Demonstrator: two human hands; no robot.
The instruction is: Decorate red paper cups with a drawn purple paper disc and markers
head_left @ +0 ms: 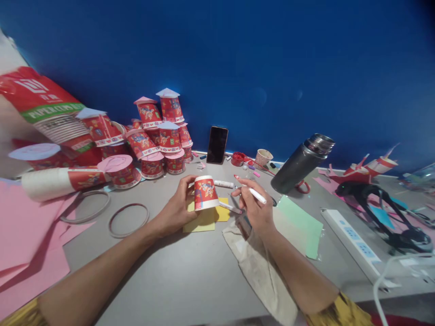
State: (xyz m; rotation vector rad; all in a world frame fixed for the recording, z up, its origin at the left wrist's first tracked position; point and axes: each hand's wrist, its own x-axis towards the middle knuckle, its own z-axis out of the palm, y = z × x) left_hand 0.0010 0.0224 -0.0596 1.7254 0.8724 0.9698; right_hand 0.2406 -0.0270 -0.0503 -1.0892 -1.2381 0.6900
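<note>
My left hand point(176, 206) is closed round a red patterned paper cup point(205, 193), which stands upside down on a yellow paper sheet point(204, 219) on the grey table point(176, 276). My right hand point(256, 206) pinches a white pen with a red tip point(255, 194), just right of the cup. Under that hand lies what looks like a pair of scissors point(231, 208), its tip close to the cup's rim.
A pile of decorated red cups point(159, 136) stands at the back left, with pink paper point(27, 226) and two tape rings point(128, 219) nearby. A phone point(217, 145) leans on the blue wall. A dark flask point(301, 162), green paper point(299, 224), a cloth point(258, 267) and a power strip point(353, 242) lie right.
</note>
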